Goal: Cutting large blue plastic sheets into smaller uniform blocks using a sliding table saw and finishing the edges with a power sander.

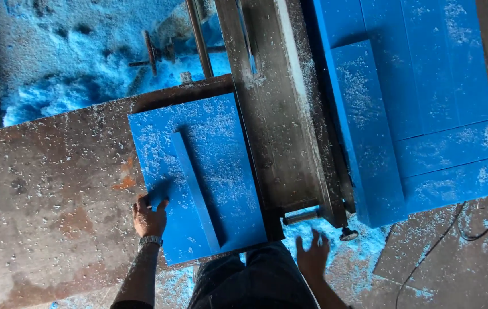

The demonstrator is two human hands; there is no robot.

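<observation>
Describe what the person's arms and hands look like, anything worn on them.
Both forearms are bare, with no sleeves or gloves showing. The left hand has a silver metal-link wristwatch on its wrist. The right hand wears nothing visible, no ring or band that can be made out.

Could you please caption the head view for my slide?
Left hand on a blue slab atop a saw table; right hand hangs free.

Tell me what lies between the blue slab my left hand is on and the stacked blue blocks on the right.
In the head view, the dusty grey saw table with its blade slot.
</observation>
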